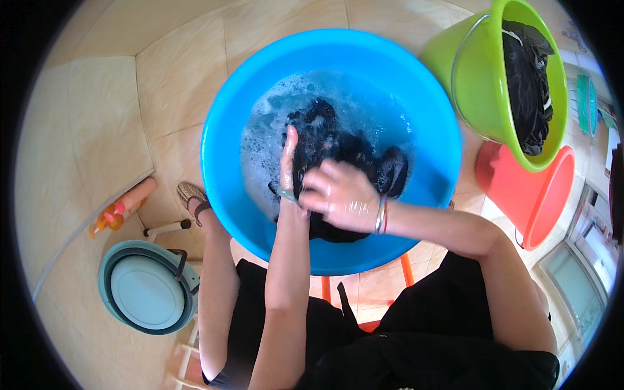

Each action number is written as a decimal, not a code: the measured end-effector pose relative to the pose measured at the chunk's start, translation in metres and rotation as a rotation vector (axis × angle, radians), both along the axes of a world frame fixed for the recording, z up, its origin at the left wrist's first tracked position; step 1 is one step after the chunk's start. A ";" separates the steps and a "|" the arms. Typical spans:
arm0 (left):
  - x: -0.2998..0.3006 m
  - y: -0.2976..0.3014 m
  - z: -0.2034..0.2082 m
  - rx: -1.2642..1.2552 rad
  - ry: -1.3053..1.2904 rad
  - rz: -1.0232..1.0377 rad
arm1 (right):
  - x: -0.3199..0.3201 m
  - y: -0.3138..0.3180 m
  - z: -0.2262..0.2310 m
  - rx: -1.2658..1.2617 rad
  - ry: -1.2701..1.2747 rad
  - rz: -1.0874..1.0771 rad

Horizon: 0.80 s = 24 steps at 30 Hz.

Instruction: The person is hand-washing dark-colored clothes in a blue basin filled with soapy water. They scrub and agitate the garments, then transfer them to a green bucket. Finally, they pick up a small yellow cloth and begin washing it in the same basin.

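Note:
A large blue basin stands before me with sudsy water and a wet black cloth bunched in it. My left hand is edge-on at the cloth's left side, one digit stretched upward. The cloth lies against its palm, and its other fingers are hidden behind the fabric. My right hand is over the near part of the cloth, close to my left wrist. Its fingers look bent but are smeared by motion, so their grip is unclear. Both hands are wet.
At the upper right a green bucket holds dark cloth. Below it is a red bucket. A grey-green collapsible tub and orange-capped bottles are at the left, beside the tiled wall. Orange legs show under the basin.

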State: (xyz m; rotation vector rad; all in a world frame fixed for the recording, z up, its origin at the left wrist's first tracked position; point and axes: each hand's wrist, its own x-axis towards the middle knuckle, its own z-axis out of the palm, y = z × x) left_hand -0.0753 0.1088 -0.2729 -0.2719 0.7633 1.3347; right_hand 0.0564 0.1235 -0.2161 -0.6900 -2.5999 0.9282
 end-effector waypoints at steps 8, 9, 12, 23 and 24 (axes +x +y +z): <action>0.023 -0.046 0.017 -0.098 0.075 0.084 | -0.021 -0.025 0.032 0.046 0.178 0.005; 0.025 -0.052 0.018 -0.122 0.075 0.097 | -0.026 -0.025 0.036 0.046 0.202 -0.020; 0.029 -0.063 0.018 -0.192 0.090 0.126 | -0.036 -0.023 0.041 0.050 0.278 -0.125; 0.043 -0.078 0.060 -0.440 0.116 0.155 | -0.010 0.015 -0.013 -0.046 -0.058 -0.459; 0.044 -0.083 0.058 -0.412 0.143 0.160 | -0.004 0.012 -0.031 -0.126 -0.026 -0.517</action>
